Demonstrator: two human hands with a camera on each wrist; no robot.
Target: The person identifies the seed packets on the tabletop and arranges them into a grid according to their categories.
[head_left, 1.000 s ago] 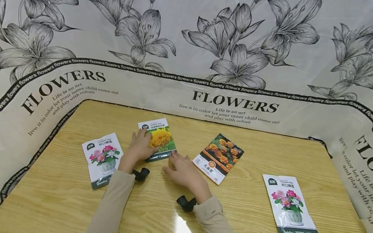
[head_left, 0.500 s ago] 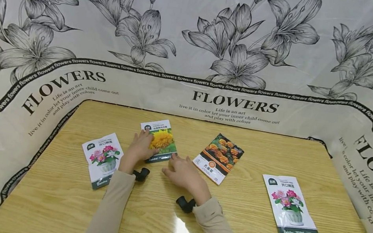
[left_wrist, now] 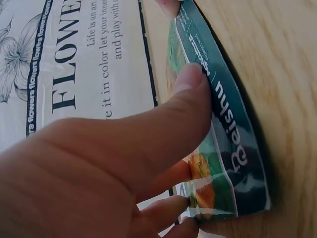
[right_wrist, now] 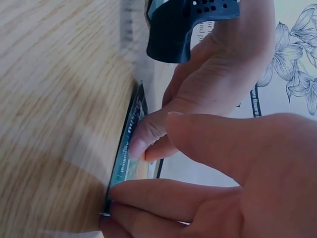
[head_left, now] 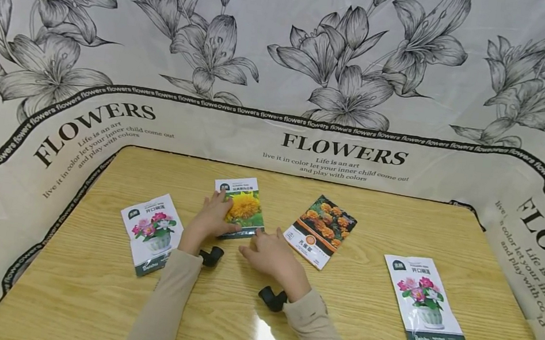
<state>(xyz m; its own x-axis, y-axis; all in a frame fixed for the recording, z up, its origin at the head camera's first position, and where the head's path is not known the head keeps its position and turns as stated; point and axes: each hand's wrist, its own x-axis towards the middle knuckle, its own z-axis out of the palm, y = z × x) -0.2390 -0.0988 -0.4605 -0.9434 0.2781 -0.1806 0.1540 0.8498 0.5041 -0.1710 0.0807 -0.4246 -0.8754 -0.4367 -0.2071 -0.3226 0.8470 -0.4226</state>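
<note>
A seed packet with a yellow flower lies face up at the back of the table, slightly left of centre. My left hand rests on its left side, fingertips along the edge; the left wrist view shows the thumb on the packet's green lower band. Beside the packet's lower right corner is my right hand, its fingertips touching that corner. In the right wrist view its fingers are extended against the packet's end, the thumb standing apart. Part of the packet is hidden under the left fingers.
An orange marigold packet lies just right of the hands. Pink-flower packets lie at the left and far right. Flower-printed cloth walls the wooden table. Both wrists wear black mounts.
The yellow-flower packet has slid a little to the right and turned straighter, with my left hand moving along on it. My right hand stays nearly in place at its corner.
</note>
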